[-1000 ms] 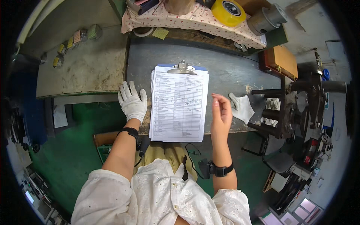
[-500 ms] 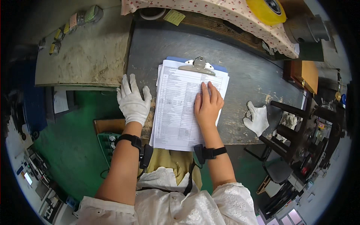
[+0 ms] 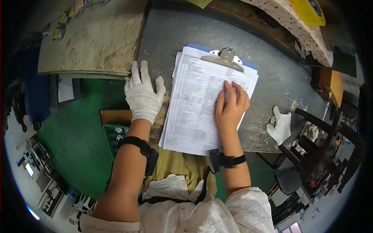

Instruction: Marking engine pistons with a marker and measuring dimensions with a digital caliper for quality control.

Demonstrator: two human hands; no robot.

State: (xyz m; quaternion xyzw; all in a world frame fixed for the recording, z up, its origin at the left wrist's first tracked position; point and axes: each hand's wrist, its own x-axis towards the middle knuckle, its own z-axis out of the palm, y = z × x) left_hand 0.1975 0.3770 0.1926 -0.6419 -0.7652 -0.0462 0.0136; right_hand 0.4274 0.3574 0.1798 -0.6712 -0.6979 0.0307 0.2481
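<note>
A blue clipboard (image 3: 248, 65) with a silver metal clip (image 3: 223, 59) holds a stack of printed forms (image 3: 194, 105). It lies on the dark, worn tabletop, its lower end near the front edge. My right hand (image 3: 233, 103) is bare and rests on the forms, fingers stretched toward the clip and holding nothing. Left of the clipboard, my left hand (image 3: 143, 95) wears a white glove and lies flat with fingers spread on the table's left edge. It holds nothing. A loose white glove (image 3: 279, 125) lies on the table to the right.
A pale stained board (image 3: 93, 42) adjoins the table at left. Dark stool legs (image 3: 311, 120) and a brown wooden box (image 3: 327, 86) stand at right. Along the back runs a flowered cloth (image 3: 287, 23) with a yellow tape roll (image 3: 309, 11). A green crate (image 3: 115, 134) sits below left.
The whole view has shifted and tilted, so the table and clipboard appear further right and turned clockwise. Both hands stay in about the same places, the right one still on the forms.
</note>
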